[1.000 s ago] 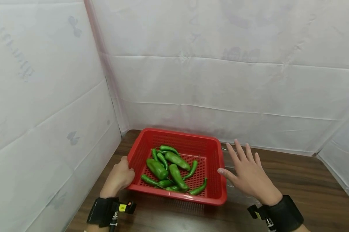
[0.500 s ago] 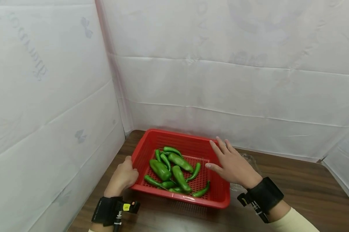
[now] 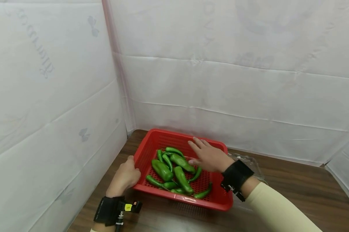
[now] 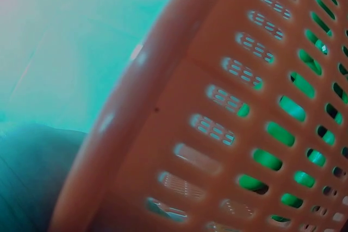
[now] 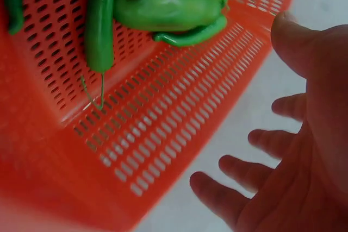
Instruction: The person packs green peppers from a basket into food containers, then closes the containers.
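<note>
A red perforated plastic basket [image 3: 186, 198] holds several green peppers, some thick like the pepper [image 3: 162, 170] at the left, others thin and curved like the chili [image 3: 203, 191] near the front. My left hand [image 3: 124, 176] grips the basket's left rim, thumb toward the front. In the left wrist view the outer basket wall [image 4: 157, 110] fills the right side, with green showing through its slots. Over the right half of the basket, my right hand [image 3: 210, 158] has its fingers spread and holds nothing. The right wrist view shows that hand's fingers [image 5: 217, 191] apart, beside the basket's far rim.
Behind and to the right of the basket lies a clear plastic container [image 3: 251, 162], partly hidden by the right arm. The brown wooden table [image 3: 302, 180] meets white sheet walls [image 3: 235, 90] at the back, left and right.
My right hand has moved left from beside the basket to above it, fingers still spread. The left hand keeps its grip on the rim. The clear container has come into fuller view.
</note>
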{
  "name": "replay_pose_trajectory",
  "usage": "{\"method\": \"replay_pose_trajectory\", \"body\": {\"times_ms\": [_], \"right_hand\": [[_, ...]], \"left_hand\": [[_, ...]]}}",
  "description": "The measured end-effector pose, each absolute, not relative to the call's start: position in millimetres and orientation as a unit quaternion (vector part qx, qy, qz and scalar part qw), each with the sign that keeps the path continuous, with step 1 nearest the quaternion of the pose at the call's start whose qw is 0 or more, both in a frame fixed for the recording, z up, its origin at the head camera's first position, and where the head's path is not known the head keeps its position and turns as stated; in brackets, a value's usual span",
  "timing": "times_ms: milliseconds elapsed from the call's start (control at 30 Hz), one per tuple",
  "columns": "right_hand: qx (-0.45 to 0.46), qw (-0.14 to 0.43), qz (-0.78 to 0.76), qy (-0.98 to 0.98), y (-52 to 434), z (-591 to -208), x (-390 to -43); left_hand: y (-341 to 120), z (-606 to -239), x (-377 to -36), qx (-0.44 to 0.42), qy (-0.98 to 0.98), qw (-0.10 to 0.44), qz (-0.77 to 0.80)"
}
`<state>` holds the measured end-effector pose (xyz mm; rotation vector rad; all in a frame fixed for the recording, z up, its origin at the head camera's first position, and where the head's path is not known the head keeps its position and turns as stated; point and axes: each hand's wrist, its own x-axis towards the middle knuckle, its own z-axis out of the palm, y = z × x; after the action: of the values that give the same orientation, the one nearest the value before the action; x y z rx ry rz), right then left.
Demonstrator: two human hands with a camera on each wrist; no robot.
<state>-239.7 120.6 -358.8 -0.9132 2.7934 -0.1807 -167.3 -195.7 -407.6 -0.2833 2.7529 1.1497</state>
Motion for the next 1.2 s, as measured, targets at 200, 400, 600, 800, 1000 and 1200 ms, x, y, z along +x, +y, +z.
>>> {"method": "replay_pose_trajectory", "body": {"times_ms": [200,400,600,800,1000,1200], "right_hand": [[-0.324,0.120,-0.043,0.937,99.6,-368.2,-249.2],[-0.319,0.131,-0.021,0.939,89.5,-380.6,-257.1],[-0.294,0.155,-0.011,0.943,81.7,-392.8,-266.0],[-0.278,0.166,0.002,0.946,75.4,-404.2,-269.9],[-0.284,0.164,-0.008,0.945,71.8,-408.8,-270.6],[-0.295,0.163,-0.024,0.941,71.7,-410.8,-271.5]], "left_hand": [[-188.2,-408.8,-167.2,-0.093,0.912,0.073,0.392],[-181.0,-408.3,-167.4,-0.090,0.909,0.073,0.401],[-175.1,-405.1,-166.2,-0.090,0.909,0.072,0.402],[-170.0,-404.0,-164.2,-0.094,0.907,0.075,0.404],[-167.3,-404.1,-162.0,-0.093,0.905,0.068,0.409],[-165.3,-404.2,-161.8,-0.089,0.908,0.061,0.404]]}}
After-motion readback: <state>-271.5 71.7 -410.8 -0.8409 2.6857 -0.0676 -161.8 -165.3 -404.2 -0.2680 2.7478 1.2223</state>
